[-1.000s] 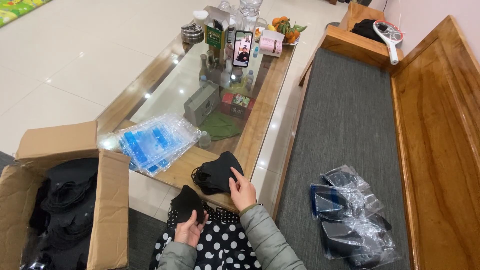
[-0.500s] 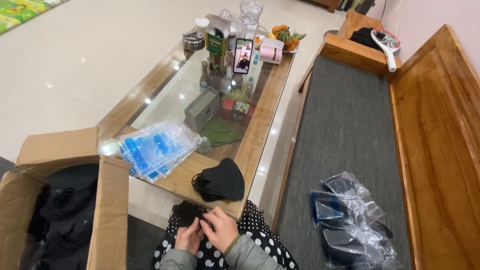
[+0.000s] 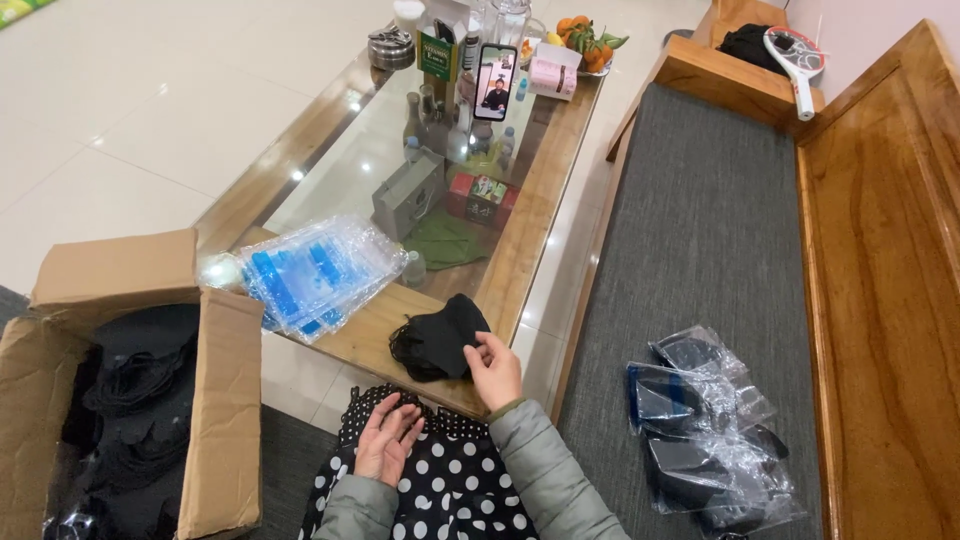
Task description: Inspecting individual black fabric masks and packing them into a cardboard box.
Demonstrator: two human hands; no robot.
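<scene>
Head view: your right hand (image 3: 493, 368) pinches the near edge of the stacked black fabric face masks (image 3: 437, 337) on the wooden table corner (image 3: 372, 338); your left hand (image 3: 386, 440) grips another black mask (image 3: 397, 405) on your lap.

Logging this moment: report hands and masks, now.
Left hand on lap, fingers on a black mask. Right hand touching black mask stack on table edge. Nothing in the way.

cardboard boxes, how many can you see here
1: an open cardboard box on the floor at lower left, beside the person's knees, filled with black items. Others may lie outside the view.
</scene>
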